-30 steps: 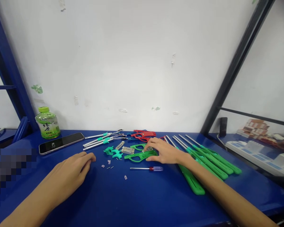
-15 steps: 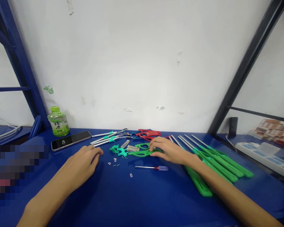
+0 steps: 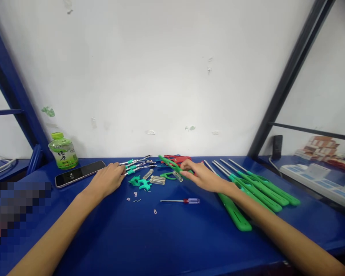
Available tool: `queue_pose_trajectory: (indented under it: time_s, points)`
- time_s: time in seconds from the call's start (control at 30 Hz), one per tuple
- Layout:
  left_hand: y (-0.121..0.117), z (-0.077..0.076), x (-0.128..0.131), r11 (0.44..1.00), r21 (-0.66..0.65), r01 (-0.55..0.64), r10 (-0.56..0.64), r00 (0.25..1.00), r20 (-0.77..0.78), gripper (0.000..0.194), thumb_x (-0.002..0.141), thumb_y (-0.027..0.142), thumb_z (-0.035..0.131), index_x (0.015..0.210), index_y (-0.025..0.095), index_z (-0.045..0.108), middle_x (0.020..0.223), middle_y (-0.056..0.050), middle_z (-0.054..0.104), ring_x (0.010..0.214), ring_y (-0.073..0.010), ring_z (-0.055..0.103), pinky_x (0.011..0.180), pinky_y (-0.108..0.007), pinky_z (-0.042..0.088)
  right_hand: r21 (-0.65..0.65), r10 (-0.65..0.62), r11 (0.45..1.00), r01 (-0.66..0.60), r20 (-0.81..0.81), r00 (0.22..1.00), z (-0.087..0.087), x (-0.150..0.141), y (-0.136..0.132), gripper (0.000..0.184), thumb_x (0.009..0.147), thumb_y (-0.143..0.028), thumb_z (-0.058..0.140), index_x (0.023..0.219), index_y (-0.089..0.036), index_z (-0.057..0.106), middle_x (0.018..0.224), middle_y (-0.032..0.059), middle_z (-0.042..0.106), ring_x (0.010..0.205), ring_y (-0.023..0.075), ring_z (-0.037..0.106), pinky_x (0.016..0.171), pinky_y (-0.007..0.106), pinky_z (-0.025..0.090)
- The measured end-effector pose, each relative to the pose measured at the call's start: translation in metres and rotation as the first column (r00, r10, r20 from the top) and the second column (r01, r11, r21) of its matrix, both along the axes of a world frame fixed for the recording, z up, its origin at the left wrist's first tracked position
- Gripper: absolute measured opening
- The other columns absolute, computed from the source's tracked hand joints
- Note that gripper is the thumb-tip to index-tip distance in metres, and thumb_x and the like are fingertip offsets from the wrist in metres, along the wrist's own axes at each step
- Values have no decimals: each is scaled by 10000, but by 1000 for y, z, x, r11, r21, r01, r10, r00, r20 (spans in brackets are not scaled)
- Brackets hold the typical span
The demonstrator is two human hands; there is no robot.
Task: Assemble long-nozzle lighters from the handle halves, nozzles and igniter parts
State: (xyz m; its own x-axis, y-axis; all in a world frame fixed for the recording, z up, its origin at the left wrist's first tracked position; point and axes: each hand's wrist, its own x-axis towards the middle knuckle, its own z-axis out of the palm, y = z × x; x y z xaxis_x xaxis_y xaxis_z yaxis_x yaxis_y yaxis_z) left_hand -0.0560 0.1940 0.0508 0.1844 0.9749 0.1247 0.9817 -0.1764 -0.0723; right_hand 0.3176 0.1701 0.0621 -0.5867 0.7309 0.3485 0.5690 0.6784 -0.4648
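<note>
My right hand is closed on a green plastic handle shell and holds it tilted above the blue table, with a small clear part at its fingertips. My left hand reaches to the metal rods with teal collars, and its fingertips touch their near ends. Teal clips, clear tubes and another green shell lie between the hands. Red shells lie behind.
Several long green-handled tools lie to the right. A small screwdriver with a red and clear handle and tiny metal bits lie in front. A phone and a green tea bottle stand at the left.
My right hand has lifted the green shell off the table and tilted it. My left hand has moved forward to the metal rods.
</note>
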Motion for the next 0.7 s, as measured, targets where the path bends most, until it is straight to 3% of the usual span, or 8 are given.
queue_pose_trajectory:
  time_s: [0.27, 0.43, 0.53, 0.6, 0.7]
  points:
    - [-1, 3, -2, 999, 21, -38, 36, 997, 67, 387, 1022, 397, 688, 1342, 186, 638, 1344, -108, 668, 1133, -261, 695, 948, -481, 613, -108, -110, 990, 95, -142, 984, -7, 4, 11, 394, 1122, -550, 396, 1040, -216, 588, 733, -46, 545, 608, 139, 487, 582, 271, 418]
    - [-2, 6, -2, 998, 51, -30, 23, 989, 146, 383, 1023, 397, 687, 1338, 185, 639, 1338, -107, 670, 1127, -259, 696, 945, -479, 614, -106, -139, 986, 125, -137, 981, -14, 5, 19, 295, 1072, -438, 627, 1136, -155, 684, 992, 33, 711, 783, 159, 687, 728, 335, 599]
    - [-4, 5, 0, 997, 79, -15, 0, 982, 188, 382, 1023, 397, 687, 1336, 184, 640, 1335, -106, 672, 1126, -258, 697, 945, -479, 614, -87, -146, 987, 136, -121, 982, -16, 4, 20, 274, 1057, -395, 665, 1194, -160, 693, 1139, 69, 728, 941, 201, 724, 836, 396, 627]
    - [-4, 5, 1, 995, 102, -6, -16, 976, 215, 379, 1023, 397, 687, 1333, 183, 642, 1329, -105, 674, 1120, -256, 698, 942, -477, 615, -71, -150, 987, 142, -120, 981, -16, 4, 19, 271, 1055, -398, 667, 1181, -160, 696, 1134, 67, 728, 949, 203, 723, 847, 402, 624]
    - [-6, 5, 3, 990, 144, 3, -40, 968, 249, 374, 1021, 405, 692, 1316, 180, 648, 1301, -98, 684, 1091, -245, 704, 925, -465, 619, -56, -145, 989, 139, -127, 981, -13, 3, 17, 281, 1075, -425, 617, 1100, -157, 699, 960, 30, 721, 799, 170, 692, 755, 347, 592]
